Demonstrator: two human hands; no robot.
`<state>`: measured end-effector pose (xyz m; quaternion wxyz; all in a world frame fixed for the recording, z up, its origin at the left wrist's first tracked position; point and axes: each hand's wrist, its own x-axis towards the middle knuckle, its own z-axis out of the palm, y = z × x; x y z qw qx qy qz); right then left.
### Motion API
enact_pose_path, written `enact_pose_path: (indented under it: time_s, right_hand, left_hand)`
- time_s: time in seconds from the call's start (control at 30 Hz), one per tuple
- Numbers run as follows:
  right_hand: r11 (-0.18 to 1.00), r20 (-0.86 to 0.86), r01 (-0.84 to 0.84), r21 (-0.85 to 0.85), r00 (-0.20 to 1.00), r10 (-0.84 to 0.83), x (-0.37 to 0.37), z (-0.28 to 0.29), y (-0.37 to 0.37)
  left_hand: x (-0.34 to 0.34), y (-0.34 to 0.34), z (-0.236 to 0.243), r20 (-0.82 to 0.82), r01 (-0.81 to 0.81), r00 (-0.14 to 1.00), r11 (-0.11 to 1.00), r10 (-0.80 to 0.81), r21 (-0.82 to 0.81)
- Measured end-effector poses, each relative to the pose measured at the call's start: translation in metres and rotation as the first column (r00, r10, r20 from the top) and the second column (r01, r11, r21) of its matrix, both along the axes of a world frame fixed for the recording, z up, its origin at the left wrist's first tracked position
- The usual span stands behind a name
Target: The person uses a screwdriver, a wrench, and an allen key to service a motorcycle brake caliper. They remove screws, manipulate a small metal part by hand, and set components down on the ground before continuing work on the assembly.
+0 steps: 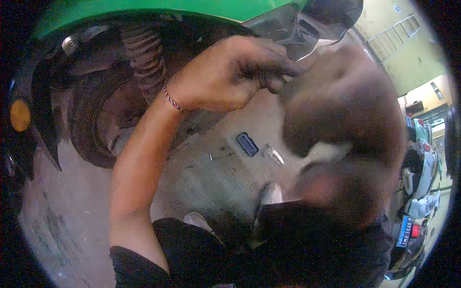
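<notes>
My left hand (242, 72), with a braided cord at its wrist, is raised below a vehicle's green bodywork (134, 6), beside dark plastic parts (297, 31). Its smudged fingers are curled; anything within them is hidden. My right hand (336, 91) is a large motion blur at the right, close to my left fingertips, and its fingers cannot be made out. Behind my left arm are a ribbed rubber boot (141, 50) and a dusty wheel (93, 120). An orange reflector (20, 115) sits at the far left.
On the concrete floor (67, 206) lie a dark rectangular object (248, 143), a silver tool (274, 154) and a thin rod (216, 157), beyond my shoes (272, 193). Several parked scooters (422, 173) line the right side. A ladder (398, 33) is at the upper right.
</notes>
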<state>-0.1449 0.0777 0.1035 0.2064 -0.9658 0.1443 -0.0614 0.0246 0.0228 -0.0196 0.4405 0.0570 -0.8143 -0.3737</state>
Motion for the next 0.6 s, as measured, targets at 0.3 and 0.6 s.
enact_pose_path:
  time_s: [0.3,0.6]
  right_hand:
    - [0.968,0.099,-0.04,0.247,0.995,0.015,0.01,-0.001,0.008]
    - [0.95,0.24,0.037,-0.309,0.97,0.04,0.023,-0.058,0.028]
  left_hand:
    - [-0.001,-0.005,-0.002,0.046,-0.022,0.999,1.0,0.022,0.004]
    - [-0.01,0.029,0.019,0.174,-0.086,0.984,0.939,0.029,0.334]
